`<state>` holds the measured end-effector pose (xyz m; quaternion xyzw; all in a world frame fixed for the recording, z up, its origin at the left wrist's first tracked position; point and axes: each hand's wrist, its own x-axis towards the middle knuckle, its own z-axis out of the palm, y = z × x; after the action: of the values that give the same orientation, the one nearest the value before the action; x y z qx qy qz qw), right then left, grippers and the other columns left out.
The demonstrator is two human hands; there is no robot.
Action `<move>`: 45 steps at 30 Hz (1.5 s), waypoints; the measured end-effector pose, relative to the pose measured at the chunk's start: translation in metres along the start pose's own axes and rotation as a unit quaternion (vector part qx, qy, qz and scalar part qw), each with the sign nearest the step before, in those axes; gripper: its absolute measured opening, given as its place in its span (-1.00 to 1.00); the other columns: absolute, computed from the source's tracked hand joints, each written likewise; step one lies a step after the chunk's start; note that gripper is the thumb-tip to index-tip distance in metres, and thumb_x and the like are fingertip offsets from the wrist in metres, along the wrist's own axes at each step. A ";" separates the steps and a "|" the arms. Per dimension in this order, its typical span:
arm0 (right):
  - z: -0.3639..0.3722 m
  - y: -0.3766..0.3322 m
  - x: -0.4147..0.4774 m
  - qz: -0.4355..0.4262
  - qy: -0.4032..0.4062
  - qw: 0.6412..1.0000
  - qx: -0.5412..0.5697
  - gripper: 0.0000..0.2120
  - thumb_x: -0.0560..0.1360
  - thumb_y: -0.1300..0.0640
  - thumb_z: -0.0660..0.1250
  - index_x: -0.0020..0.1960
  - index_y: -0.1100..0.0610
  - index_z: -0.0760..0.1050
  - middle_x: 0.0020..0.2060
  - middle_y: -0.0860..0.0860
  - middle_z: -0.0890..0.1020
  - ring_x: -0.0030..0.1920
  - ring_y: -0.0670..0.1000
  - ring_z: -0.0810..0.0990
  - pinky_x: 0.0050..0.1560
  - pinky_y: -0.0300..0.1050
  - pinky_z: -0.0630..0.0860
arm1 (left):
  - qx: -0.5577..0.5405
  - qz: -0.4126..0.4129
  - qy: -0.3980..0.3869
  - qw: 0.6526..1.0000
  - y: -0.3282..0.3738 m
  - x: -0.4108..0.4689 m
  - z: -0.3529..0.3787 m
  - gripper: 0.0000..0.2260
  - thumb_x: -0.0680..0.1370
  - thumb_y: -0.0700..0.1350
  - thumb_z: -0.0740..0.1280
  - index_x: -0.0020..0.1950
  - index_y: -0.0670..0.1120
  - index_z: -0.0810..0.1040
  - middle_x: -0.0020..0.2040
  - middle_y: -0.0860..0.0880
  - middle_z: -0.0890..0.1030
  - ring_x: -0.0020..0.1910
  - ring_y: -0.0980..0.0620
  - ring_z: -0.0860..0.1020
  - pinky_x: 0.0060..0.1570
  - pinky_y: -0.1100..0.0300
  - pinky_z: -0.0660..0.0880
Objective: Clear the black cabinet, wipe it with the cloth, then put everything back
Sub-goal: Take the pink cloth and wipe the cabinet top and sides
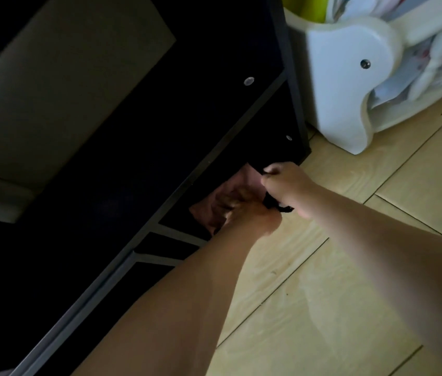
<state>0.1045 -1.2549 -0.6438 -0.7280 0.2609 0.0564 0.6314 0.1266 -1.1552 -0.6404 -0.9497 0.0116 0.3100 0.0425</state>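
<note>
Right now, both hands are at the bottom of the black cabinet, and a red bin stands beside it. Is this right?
No. The head view shows the bin is white, not red. The left hand and the right hand are indeed at the bottom of the black cabinet.

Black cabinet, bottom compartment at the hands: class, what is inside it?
A crumpled pink thing, gripped by the left hand; the right hand grips something black at the opening. Both hands and deep shadow hide the rest of the black cabinet's compartment.
</note>
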 end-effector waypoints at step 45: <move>0.001 0.104 -0.043 -0.227 0.083 0.854 -0.461 -0.31 0.58 -0.08 -0.27 0.65 0.19 -0.07 0.62 0.24 0.01 0.62 0.20 -0.05 0.60 0.10 -0.15 | -0.020 -0.007 0.203 0.979 -0.028 0.100 -0.035 -0.36 0.51 0.34 -0.22 0.60 0.27 -0.02 0.64 0.11 0.04 0.60 -0.15 0.07 0.48 -0.32 -0.01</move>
<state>0.0205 -1.2479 -0.7191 -0.9767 0.0842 -0.0354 0.1942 0.2289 -1.1295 -0.6690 -0.9935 0.0076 0.1109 0.0226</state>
